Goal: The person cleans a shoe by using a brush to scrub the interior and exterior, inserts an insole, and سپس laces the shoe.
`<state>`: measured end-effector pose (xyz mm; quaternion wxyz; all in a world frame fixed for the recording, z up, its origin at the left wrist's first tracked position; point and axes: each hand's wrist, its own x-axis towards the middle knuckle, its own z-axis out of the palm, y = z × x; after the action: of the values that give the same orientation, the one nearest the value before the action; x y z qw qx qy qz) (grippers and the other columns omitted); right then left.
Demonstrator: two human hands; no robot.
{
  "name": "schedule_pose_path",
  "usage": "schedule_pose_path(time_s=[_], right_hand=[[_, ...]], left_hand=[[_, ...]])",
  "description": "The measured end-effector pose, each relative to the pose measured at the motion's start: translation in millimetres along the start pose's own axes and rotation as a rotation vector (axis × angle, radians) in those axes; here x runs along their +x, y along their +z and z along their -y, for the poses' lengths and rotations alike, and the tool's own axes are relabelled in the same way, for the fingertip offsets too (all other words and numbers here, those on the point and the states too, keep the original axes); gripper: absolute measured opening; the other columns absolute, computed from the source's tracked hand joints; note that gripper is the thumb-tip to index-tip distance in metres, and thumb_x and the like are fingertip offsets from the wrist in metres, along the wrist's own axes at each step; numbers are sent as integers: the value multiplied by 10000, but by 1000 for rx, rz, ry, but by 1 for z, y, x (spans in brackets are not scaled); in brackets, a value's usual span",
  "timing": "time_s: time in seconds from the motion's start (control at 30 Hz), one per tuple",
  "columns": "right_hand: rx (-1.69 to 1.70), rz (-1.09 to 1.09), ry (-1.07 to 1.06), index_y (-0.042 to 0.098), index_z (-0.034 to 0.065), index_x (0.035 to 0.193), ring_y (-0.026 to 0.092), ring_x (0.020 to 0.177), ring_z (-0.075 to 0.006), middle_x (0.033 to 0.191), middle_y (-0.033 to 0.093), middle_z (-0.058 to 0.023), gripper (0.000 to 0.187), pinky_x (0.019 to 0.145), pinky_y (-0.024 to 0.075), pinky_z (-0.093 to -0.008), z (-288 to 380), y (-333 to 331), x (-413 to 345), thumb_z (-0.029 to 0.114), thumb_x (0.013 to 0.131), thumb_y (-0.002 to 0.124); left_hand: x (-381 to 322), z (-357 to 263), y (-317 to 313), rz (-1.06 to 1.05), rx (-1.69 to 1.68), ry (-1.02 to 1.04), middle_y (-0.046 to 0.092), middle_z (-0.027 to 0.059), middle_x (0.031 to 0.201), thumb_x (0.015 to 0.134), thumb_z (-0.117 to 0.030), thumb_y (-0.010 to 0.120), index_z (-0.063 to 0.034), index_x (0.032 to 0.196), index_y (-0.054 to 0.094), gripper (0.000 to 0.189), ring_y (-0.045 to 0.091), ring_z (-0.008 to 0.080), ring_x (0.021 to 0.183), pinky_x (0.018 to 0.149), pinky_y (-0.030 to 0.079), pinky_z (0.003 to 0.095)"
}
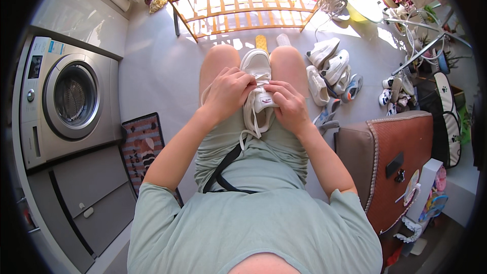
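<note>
A white lace-up sneaker [255,60] lies along my lap between my thighs, its toe pointing away from me. My left hand [230,91] is at the left side of the lacing, thumb and forefinger pinched on the white shoelace [262,77]. From the right, my right hand [290,105] grips the sneaker by its tongue [265,100], with the fingertips at the upper lace rows. The tongue is pulled up and bears a small dark red logo. A loose lace end [243,140] trails over the heel onto my green shorts. The fingers hide part of the eyelets.
Several white sneakers [330,66] and grey-blue shoes [353,88] stand on the floor at right. Ahead is a wooden slatted rack [243,9]. A washing machine [72,95] and doormat [142,148] are left; a brown padded seat [399,137] is right.
</note>
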<state>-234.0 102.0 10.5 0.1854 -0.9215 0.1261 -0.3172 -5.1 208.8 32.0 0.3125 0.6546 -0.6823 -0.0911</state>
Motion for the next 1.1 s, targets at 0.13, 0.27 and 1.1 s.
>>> schedule_pose_path(time_s=[0.13, 0.27, 1.1], right_hand=[[5, -19, 8, 741, 7, 1038, 779, 1173, -314, 1181, 826, -95, 239, 913, 682, -437, 3, 0, 2, -57, 812, 787], [-7, -73, -39, 750, 18, 1007, 793, 1096, -291, 1083, 830, -82, 234, 838, 688, -422, -2, 7, 0, -49, 791, 808], [-26, -179, -118, 736, 33, 956, 818, 968, -268, 1067, 832, -74, 234, 736, 677, -396, -2, 6, 11, 8, 771, 878]], left_hand=[[5, -7, -4, -70, -7, 79, 787, 33, 1002, 983, -178, 834, -85, 1005, 817, 97, 720, 271, 1048, 976, 562, 438], [5, -4, 2, -4, 77, 76, 775, 36, 987, 986, -189, 829, -87, 985, 833, 102, 710, 281, 1020, 972, 563, 446], [9, 7, -3, 160, -275, -148, 840, 124, 990, 928, -107, 864, -57, 1039, 907, 129, 793, 285, 931, 862, 643, 402]])
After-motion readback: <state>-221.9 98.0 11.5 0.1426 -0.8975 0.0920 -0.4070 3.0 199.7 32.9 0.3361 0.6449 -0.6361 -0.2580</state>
